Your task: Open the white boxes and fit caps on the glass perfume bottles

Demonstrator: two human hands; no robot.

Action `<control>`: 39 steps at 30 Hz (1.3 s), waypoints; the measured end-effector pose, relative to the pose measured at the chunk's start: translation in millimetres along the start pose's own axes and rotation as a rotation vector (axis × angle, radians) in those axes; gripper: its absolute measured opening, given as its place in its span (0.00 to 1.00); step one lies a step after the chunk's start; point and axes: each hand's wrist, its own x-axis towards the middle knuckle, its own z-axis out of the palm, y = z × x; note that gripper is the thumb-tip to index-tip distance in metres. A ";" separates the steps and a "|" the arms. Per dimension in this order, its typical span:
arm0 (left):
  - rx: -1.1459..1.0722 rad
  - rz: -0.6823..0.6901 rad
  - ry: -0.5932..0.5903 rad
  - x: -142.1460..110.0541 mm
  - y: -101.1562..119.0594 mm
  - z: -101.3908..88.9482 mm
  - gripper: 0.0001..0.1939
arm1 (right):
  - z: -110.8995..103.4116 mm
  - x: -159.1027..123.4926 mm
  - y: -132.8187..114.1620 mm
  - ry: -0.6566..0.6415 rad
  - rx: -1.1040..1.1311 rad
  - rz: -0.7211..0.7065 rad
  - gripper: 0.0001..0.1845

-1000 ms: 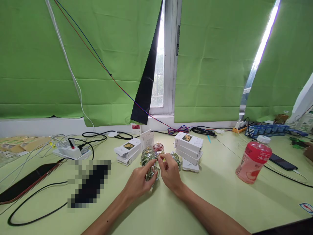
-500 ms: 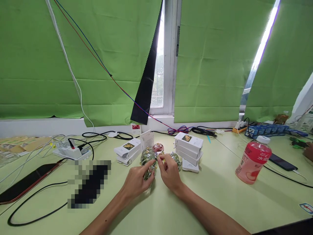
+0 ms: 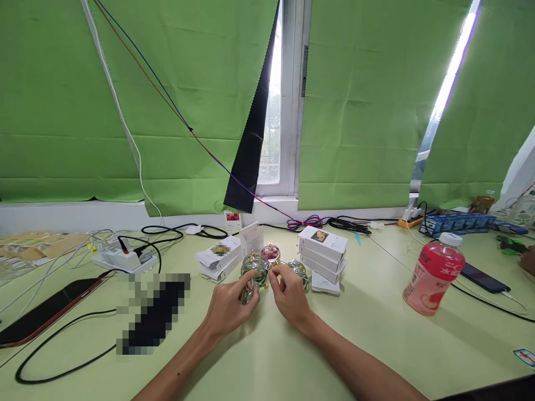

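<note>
My left hand is curled, thumb and fingers around a shiny green round ornament. Just behind it lies another greenish, glassy ornament with a gold-coloured top. My right hand is closed in a pinch a short way to the right; whatever is between its fingertips is too small to make out. Past the right knuckles a green ornament shows in part. A red round ornament lies behind both hands.
White boxes stand in a left stack and a right stack. Farther right is a pink drink bottle, with a phone beyond it. A power strip with cables and a tablet-like device lie left.
My left hand has drawn slightly left and down, so its fingertips are now farther from the right ones. My right hand stays nearly in place.
</note>
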 end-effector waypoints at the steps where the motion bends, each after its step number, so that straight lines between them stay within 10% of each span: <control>1: 0.001 -0.003 0.022 0.6 0.1 -0.6 0.14 | 0.2 -0.2 0.8 -0.004 0.000 0.005 0.13; 18: 0.251 -0.303 0.370 14.8 -22.1 -16.4 0.15 | 0.3 0.4 5.8 -0.030 0.003 0.027 0.13; 39: 0.408 -0.514 -0.258 19.5 -30.4 -16.4 0.24 | -2.0 0.3 4.6 -0.069 -0.002 0.070 0.14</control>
